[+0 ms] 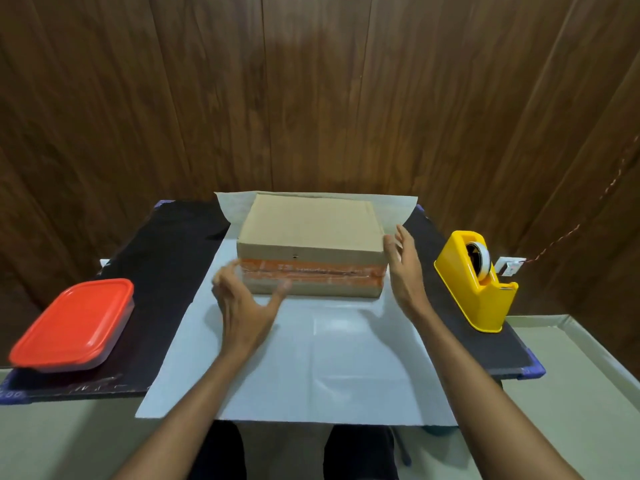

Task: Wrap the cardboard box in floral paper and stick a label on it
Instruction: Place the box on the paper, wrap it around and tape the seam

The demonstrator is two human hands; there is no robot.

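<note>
I see the cardboard box (311,244) resting on the far half of the paper sheet (304,362), white side up. My left hand (244,303), fingers spread and empty, hovers before its near face; my right hand (405,268), fingers straight, flanks its right corner. Tape dispenser (479,282) far right; red-lidded container (74,323) left.

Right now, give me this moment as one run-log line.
stage: box on paper, unwrapped | left hand: open, near box front | right hand: open, at box's right corner | dispenser: untouched
</note>
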